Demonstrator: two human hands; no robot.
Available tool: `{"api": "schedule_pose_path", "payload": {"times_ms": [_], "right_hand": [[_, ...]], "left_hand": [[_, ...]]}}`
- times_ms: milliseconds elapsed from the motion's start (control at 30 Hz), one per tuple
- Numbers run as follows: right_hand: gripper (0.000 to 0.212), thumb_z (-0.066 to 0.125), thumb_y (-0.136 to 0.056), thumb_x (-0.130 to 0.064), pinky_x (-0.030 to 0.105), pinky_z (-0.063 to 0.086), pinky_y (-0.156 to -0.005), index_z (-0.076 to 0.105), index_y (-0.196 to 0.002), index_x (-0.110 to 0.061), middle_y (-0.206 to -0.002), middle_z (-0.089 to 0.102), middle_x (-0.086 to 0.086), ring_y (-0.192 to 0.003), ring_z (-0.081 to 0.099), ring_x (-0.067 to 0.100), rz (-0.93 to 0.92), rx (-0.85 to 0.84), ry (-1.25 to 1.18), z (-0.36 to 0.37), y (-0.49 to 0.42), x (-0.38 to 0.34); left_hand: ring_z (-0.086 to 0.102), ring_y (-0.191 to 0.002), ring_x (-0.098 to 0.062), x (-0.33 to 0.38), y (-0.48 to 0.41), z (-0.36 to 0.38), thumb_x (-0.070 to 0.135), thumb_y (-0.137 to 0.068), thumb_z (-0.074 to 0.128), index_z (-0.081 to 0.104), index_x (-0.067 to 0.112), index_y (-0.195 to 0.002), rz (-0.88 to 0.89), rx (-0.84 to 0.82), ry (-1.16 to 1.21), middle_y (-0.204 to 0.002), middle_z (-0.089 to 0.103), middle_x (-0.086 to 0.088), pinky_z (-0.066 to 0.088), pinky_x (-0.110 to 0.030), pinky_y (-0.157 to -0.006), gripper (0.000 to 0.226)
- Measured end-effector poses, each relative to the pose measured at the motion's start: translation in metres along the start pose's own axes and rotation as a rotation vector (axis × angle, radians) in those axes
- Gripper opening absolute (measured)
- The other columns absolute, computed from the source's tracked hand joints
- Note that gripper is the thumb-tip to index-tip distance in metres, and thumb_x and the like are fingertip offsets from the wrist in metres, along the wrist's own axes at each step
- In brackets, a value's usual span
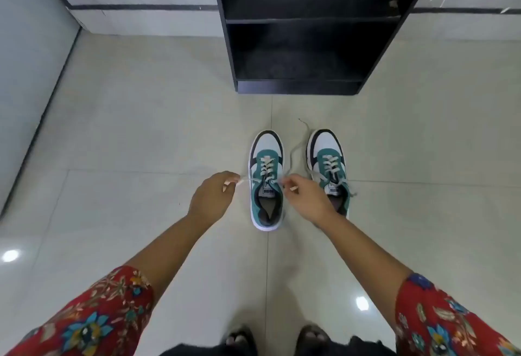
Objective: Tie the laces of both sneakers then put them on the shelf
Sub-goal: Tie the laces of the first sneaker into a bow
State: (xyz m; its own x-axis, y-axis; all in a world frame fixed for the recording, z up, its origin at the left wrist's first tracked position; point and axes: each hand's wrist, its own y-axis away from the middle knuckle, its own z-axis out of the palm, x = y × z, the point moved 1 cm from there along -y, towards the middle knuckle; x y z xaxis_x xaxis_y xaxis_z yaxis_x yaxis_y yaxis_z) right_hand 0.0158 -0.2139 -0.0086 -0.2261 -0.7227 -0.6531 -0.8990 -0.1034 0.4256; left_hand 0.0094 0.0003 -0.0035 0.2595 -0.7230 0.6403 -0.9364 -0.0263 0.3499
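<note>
Two teal, white and black sneakers stand side by side on the tiled floor, toes pointing away from me. My left hand [212, 196] pinches one end of the left sneaker's [266, 181] pale lace, pulled out to the left. My right hand [306, 198] pinches the other end at the shoe's right side. The right sneaker [328, 164] has loose laces; one strand trails forward on the floor, another hangs off its right side. My right hand covers its heel. The black shelf unit [307, 20] stands just beyond the shoes, its compartments dark.
Pale glossy floor tiles [141, 130] spread all around. A white wall with a dark stripe [141, 7] runs behind the shelf, and another wall closes the left side. My bare feet [279, 337] show at the bottom edge.
</note>
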Motion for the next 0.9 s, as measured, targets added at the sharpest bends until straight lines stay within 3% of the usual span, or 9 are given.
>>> {"api": "schedule_pose_path", "payload": {"times_ms": [167, 267, 400, 500, 633, 700, 767, 833, 900], "right_hand": [[0.044, 0.051, -0.088, -0.01, 0.039, 0.045, -0.102, 0.048, -0.131, -0.021, -0.13, 0.057, 0.002, -0.115, 0.058, 0.023, -0.043, -0.004, 0.107, 0.029, -0.032, 0.011], [0.042, 0.052, -0.088, -0.011, 0.034, 0.046, -0.1, 0.05, -0.13, -0.02, -0.132, 0.055, 0.001, -0.11, 0.059, 0.018, -0.039, 0.059, 0.096, 0.035, -0.041, 0.018], [0.036, 0.051, -0.091, -0.011, 0.025, 0.046, -0.091, 0.054, -0.126, -0.017, -0.128, 0.057, 0.0, -0.106, 0.06, 0.015, -0.059, 0.109, 0.031, 0.046, -0.041, 0.025], [0.023, 0.054, -0.089, -0.011, 0.026, 0.049, -0.085, 0.062, -0.11, -0.018, -0.114, 0.064, -0.001, -0.096, 0.063, 0.016, -0.093, 0.184, 0.015, 0.051, -0.037, 0.027], [0.007, 0.056, -0.088, -0.02, 0.036, 0.051, -0.08, 0.061, -0.093, -0.02, -0.089, 0.069, -0.003, -0.084, 0.063, 0.019, -0.186, 0.208, 0.153, 0.042, -0.035, 0.029], [0.009, 0.055, -0.089, -0.027, 0.032, 0.047, -0.07, 0.058, -0.092, -0.02, -0.068, 0.064, -0.004, -0.069, 0.06, 0.016, -0.172, 0.165, 0.125, 0.031, -0.033, 0.026], [0.016, 0.053, -0.089, -0.036, 0.03, 0.042, -0.063, 0.057, -0.093, -0.022, -0.056, 0.054, -0.005, -0.061, 0.054, 0.016, -0.161, 0.103, 0.17, 0.02, -0.032, 0.024], [0.025, 0.048, -0.09, -0.043, 0.031, 0.043, -0.07, 0.057, -0.099, -0.021, -0.063, 0.057, -0.004, -0.074, 0.059, 0.021, -0.143, 0.008, 0.364, 0.01, -0.034, 0.026], [0.029, 0.044, -0.091, -0.045, 0.034, 0.043, -0.086, 0.058, -0.098, -0.02, -0.075, 0.061, -0.003, -0.091, 0.062, 0.025, -0.149, -0.062, 0.514, 0.009, -0.035, 0.025]], "left_hand": [[0.054, -0.118, -0.026, -0.015, -0.034, 0.028, 0.016, -0.091, 0.052, 0.055, 0.017, -0.125, 0.125, 0.01, -0.147, -0.131, 0.057, -0.005, 0.042, -0.034, -0.096, 0.034], [0.05, -0.124, -0.025, -0.015, -0.043, 0.047, 0.023, -0.091, 0.052, 0.045, 0.019, -0.135, 0.153, -0.071, -0.165, -0.138, 0.052, -0.005, 0.04, -0.035, -0.103, 0.045], [0.061, -0.108, -0.024, -0.02, -0.04, 0.059, 0.023, -0.092, 0.049, 0.05, 0.021, -0.13, 0.199, 0.047, -0.218, -0.121, 0.064, -0.003, 0.045, -0.037, -0.096, 0.039], [0.065, -0.092, -0.025, -0.027, -0.038, 0.056, 0.015, -0.088, 0.053, 0.063, 0.019, -0.115, 0.219, 0.09, -0.173, -0.1, 0.071, -0.004, 0.049, -0.035, -0.086, 0.028], [0.063, -0.093, -0.023, -0.034, -0.039, 0.055, 0.009, -0.089, 0.048, 0.064, 0.015, -0.099, 0.159, 0.014, -0.076, -0.101, 0.065, -0.007, 0.05, -0.034, -0.084, 0.02], [0.061, -0.09, -0.024, -0.033, -0.04, 0.054, 0.01, -0.089, 0.048, 0.058, 0.018, -0.086, 0.148, 0.003, -0.051, -0.1, 0.06, -0.006, 0.047, -0.031, -0.08, 0.013], [0.06, -0.087, -0.027, -0.032, -0.042, 0.052, 0.011, -0.091, 0.046, 0.055, 0.014, -0.086, 0.129, 0.001, -0.005, -0.1, 0.058, -0.007, 0.045, -0.03, -0.077, 0.01], [0.061, -0.084, -0.031, -0.03, -0.045, 0.05, 0.017, -0.092, 0.043, 0.052, 0.015, -0.095, 0.105, -0.058, 0.036, -0.095, 0.063, -0.011, 0.046, -0.034, -0.072, 0.01], [0.061, -0.081, -0.03, -0.026, -0.046, 0.049, 0.025, -0.092, 0.044, 0.051, 0.019, -0.103, 0.107, -0.119, 0.032, -0.09, 0.066, -0.011, 0.047, -0.034, -0.069, 0.014]]}}
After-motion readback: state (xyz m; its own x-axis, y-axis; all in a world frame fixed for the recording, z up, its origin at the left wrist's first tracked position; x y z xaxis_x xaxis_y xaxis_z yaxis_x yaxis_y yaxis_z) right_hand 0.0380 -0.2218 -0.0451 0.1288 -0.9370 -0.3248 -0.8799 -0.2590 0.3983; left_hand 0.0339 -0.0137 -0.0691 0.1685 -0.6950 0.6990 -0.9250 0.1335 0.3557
